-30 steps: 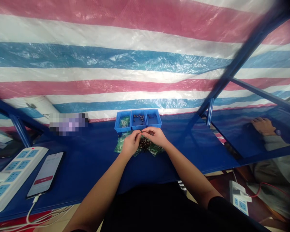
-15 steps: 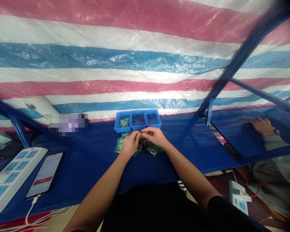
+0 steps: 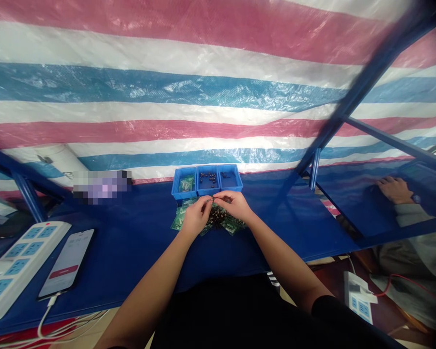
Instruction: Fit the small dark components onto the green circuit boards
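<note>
Fingertips of my left hand [image 3: 196,214] and my right hand [image 3: 234,204] meet in a pinch over the blue table. A tiny dark piece [image 3: 212,198] shows between them, too small to name. Beneath the hands lies a heap of small dark metallic parts [image 3: 215,218], with green packets or boards [image 3: 232,224] around it, partly covered by my hands. Just beyond stand three joined blue bins: the left bin [image 3: 179,189] contains green pieces, the middle bin [image 3: 208,191] several small dark parts, and the right bin [image 3: 233,183] a few at its back.
To the left, a phone [image 3: 67,264] on a cable lies beside a white power strip [image 3: 27,261]. A striped sheet [image 3: 203,92] hangs behind the table. Blue metal posts [image 3: 314,167] stand at both sides. On the right, another person's hand [image 3: 395,190] rests on a blue surface.
Both hands stay nearly in place with fingertips together. The tiny dark piece between them shows more plainly now.
</note>
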`<state>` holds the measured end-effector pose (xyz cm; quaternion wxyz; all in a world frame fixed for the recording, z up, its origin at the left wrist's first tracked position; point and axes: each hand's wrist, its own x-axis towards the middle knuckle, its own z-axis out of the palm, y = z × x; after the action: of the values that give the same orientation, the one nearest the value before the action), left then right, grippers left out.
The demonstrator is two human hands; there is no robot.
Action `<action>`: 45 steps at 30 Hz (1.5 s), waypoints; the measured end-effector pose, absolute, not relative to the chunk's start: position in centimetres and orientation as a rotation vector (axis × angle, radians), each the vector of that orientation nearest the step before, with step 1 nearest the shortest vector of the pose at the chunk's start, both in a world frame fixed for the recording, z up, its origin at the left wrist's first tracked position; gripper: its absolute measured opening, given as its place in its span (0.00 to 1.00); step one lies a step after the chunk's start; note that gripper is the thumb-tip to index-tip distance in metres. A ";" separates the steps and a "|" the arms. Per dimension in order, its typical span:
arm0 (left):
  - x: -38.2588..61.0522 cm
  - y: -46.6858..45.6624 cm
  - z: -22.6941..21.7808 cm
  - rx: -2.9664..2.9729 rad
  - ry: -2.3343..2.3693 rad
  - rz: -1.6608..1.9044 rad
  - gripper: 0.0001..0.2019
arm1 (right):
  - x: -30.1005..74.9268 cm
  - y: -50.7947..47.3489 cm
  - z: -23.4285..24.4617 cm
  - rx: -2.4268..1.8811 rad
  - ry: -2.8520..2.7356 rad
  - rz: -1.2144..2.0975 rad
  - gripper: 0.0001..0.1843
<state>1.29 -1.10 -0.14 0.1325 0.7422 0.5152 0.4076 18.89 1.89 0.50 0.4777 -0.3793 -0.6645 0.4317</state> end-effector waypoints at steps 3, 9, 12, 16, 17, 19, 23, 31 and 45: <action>1.2 -1.2 0.1 2.193 1.471 1.166 0.13 | 18.9 1.8 0.5 -0.909 -1.642 1.061 0.17; 1.1 -1.2 0.4 2.228 1.454 1.131 0.12 | 18.8 1.6 0.6 -0.891 -1.639 1.092 0.18; 1.2 -1.2 0.2 2.200 1.484 1.136 0.13 | 18.8 1.7 0.4 -0.908 -1.634 1.089 0.18; 1.3 -1.2 -0.1 2.134 1.522 1.184 0.14 | 18.8 2.0 0.0 -0.925 -1.587 1.129 0.18; 1.3 -1.2 -0.2 2.137 1.514 1.191 0.14 | 18.8 2.0 -0.1 -0.923 -1.581 1.137 0.18; 1.2 -1.1 -0.2 2.154 1.498 1.183 0.12 | 18.8 2.1 -0.2 -0.913 -1.588 1.145 0.18; 1.1 -1.0 -0.1 2.155 1.513 1.111 0.12 | 18.9 2.0 0.0 -0.895 -1.632 1.122 0.18; 1.2 -1.1 -0.3 2.121 1.496 1.112 0.13 | 18.8 1.8 0.3 -0.913 -1.632 1.073 0.16; 1.1 -1.0 -0.5 2.112 1.491 1.078 0.11 | 18.8 1.6 0.5 -0.888 -1.664 1.070 0.18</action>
<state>1.06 -0.97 -0.46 0.1695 0.7431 0.5247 0.3792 18.76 1.59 0.54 0.4677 -0.3619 -0.6783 0.4362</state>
